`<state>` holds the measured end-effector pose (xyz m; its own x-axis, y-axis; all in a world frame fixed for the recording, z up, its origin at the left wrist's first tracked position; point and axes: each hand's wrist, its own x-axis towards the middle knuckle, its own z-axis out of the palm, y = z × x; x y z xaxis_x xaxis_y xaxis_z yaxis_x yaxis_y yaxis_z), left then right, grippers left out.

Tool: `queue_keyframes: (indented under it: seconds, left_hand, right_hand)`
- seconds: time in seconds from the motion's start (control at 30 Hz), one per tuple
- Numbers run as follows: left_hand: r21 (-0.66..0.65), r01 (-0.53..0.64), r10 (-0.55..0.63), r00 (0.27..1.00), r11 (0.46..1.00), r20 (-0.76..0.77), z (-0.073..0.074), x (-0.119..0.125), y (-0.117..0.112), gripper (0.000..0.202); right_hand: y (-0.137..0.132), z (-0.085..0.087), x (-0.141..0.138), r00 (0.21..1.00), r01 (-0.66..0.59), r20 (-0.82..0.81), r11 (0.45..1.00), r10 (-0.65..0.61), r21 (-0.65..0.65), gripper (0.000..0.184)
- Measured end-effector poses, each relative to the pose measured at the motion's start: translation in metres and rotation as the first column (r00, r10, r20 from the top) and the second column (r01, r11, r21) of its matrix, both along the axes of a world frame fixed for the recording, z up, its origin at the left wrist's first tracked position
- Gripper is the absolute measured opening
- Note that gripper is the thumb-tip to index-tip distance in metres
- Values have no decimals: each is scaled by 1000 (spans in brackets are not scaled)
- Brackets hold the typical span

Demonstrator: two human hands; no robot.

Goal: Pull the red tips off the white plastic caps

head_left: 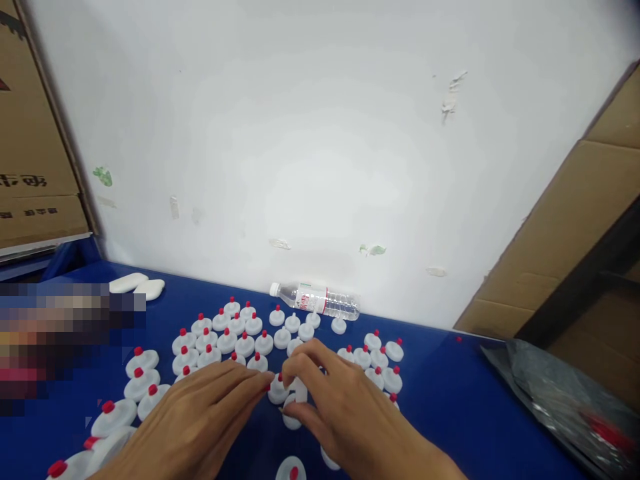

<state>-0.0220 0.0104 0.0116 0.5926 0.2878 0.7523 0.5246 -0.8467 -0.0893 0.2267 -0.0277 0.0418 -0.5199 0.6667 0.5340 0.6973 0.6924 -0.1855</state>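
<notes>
- Resting palm-down on the blue table (450, 400), the left hand (200, 417) lies open, fingers stretched, their tips touching a red-tipped cap (277, 391) just to its right.
- Between both hands, a white cap (301, 390) sits pinched by the right hand (345, 407), fingers curled over it, thumb beneath.
- Many matching caps (393, 350) spread beyond the fingers, and a water bottle (317, 300) lies behind.

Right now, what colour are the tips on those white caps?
Red tips on the caps; head view shows it best.
</notes>
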Motion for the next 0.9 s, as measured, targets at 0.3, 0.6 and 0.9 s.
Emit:
queue_keyframes:
  seconds: [0.3, 0.6, 0.9]
  left_hand:
    - [5, 106, -106, 991, 994, 78, 5, 2, -2, 34]
    - [-41, 132, -127, 985, 990, 119, -4, -1, 3, 26]
    - [-180, 84, -70, 994, 980, 84, -38, -23, -2, 49]
  right_hand:
    - [2, -4, -2, 987, -107, -109, 989, 118, 106, 34]
    - [-3, 2, -6, 978, -108, -140, 950, 154, 292, 20]
    - [-14, -6, -17, 985, -28, -144, 913, 95, 407, 22]
